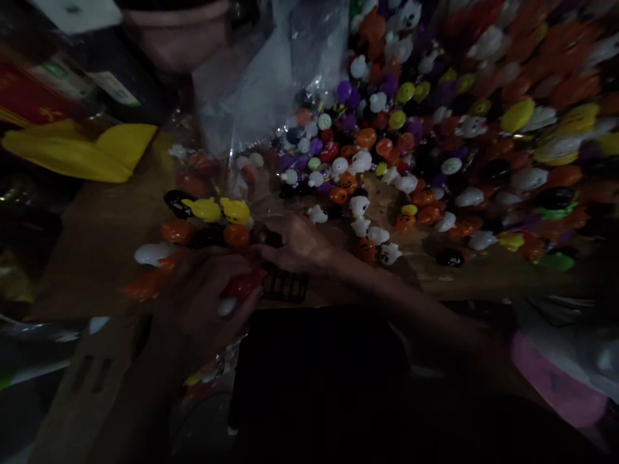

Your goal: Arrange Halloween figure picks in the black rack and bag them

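Low on the left of the head view, my left hand (203, 290) is curled around a small red plastic figure (242, 283) with a white end. My right hand (302, 245) reaches in beside it, fingers bent together close to the red figure; whatever they pinch is too dark to make out. Just beyond my left hand lie yellow figures (235, 211), an orange figure (236, 235) and a black figure (178, 203). A white figure (152, 254) and an orange piece (145, 283) sit to its left. Beneath my right hand is a dark slotted piece (285, 287).
A large pile of small orange, white, purple and yellow figures (360, 161) spreads over the wooden table (87, 258) to the right. A clear plastic bag (261, 96) stands behind. A yellow cloth-like piece (91, 151) and a pinkish pot (178, 35) are at back left.
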`<state>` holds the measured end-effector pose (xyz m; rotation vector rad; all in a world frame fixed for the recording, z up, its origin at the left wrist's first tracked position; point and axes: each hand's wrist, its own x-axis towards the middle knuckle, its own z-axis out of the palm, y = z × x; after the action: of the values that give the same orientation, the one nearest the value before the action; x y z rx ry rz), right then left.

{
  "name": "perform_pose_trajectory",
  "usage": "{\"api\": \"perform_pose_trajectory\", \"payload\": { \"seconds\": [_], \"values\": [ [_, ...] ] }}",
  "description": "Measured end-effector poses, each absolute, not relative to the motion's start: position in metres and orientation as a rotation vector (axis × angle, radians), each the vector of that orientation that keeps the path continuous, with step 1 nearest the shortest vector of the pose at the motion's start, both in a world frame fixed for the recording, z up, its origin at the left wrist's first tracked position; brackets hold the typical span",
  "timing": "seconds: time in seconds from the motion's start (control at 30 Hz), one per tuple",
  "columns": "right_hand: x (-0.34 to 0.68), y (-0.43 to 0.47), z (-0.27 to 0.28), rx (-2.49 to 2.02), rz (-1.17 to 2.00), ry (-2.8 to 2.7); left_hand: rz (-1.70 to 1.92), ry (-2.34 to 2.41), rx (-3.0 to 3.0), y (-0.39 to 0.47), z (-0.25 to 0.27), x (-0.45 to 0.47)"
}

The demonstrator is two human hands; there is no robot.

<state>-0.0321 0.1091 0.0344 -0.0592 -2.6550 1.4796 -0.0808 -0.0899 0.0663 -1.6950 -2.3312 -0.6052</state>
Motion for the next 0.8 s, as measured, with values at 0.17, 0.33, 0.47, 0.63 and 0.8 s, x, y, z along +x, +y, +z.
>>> {"api": "perform_pose_trajectory", "payload": {
  "seconds": [0.17, 0.33, 0.47, 0.63, 0.8],
  "values": [
    [-0.021, 0.099, 0.019, 0.033, 1.775, -2.442, -0.535, -2.296, -1.719, -0.098, 0.057, -0.081],
    [-0.013, 0.094, 0.017, 0.049, 1.484, -2.506, -0.500, -2.265, -1.664, -0.099, 0.052, -0.080],
    [-0.015, 0.083, 0.011, -0.021, 1.464, -2.523, -0.495, -2.209, -1.731, -0.092, 0.060, -0.082],
    [-0.012, 0.076, 0.008, -0.200, 1.524, -2.498, -0.241, -2.019, -1.970, -0.095, 0.054, -0.096],
    [0.017, 0.114, 0.014, -0.134, 1.377, -2.488, -0.301, -2.112, -1.804, -0.094, 0.047, -0.084]
  ]
}}
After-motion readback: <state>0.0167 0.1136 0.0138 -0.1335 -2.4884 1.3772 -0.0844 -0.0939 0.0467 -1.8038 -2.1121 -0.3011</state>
